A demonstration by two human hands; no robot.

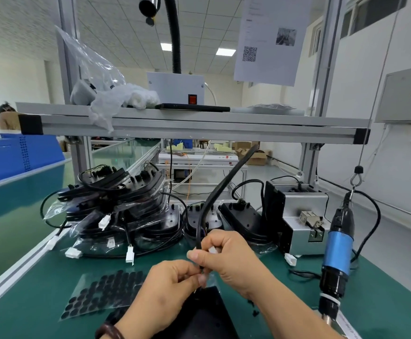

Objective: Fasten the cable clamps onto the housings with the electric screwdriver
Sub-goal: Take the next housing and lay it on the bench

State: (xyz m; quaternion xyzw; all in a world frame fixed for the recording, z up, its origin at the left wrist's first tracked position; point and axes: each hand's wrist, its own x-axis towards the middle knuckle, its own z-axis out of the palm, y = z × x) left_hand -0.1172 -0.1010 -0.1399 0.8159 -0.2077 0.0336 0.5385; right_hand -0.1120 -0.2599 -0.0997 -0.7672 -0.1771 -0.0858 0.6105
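Cable (220, 189) looks light, springy and rather stiff, best gripped low near its end, where left hand (172, 282) and right hand (231, 258) both pinch it above the housing (206, 311).

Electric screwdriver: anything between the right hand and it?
Nothing upright. A white connector and a thin wire lie flat between the right hand and the hanging electric screwdriver. That hand grips the black cable.

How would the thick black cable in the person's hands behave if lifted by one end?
Probably springy rather than floppy: the cable arcs upward unsupported above the left hand and right hand. Likely light: a mere pinch holds it.
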